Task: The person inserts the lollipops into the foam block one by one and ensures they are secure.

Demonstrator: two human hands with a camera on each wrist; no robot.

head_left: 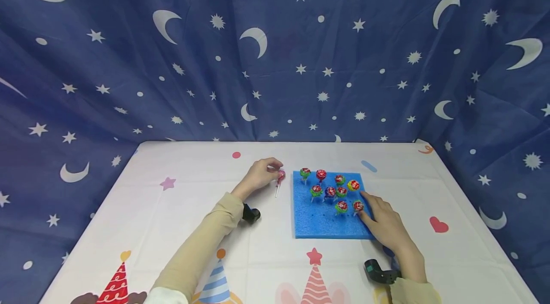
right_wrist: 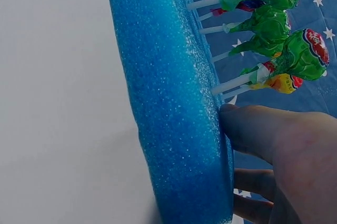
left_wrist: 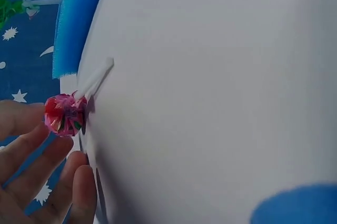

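Observation:
My left hand [head_left: 260,176] is at a lollipop [left_wrist: 65,114] in a pink-red wrapper, left of a blue foam board [head_left: 326,227]. In the left wrist view, its fingers [left_wrist: 45,168] are spread around the candy head, not closed on it. The lollipop's white stick [left_wrist: 97,79] slants away over the white tabletop. On the board's right edge rests my right hand [head_left: 388,223]. Its thumb [right_wrist: 253,126] touches the foam beside a green-wrapped lollipop [right_wrist: 303,58]; the other fingers lie farther back, partly hidden.
Several lollipops [head_left: 329,192] in green, red, purple and yellow wrappers stand stuck in the board, mostly toward its back and right. Small holes dot the foam in front. A printed white cloth [head_left: 232,256] covers the table; a blue curtain [head_left: 275,79] hangs behind.

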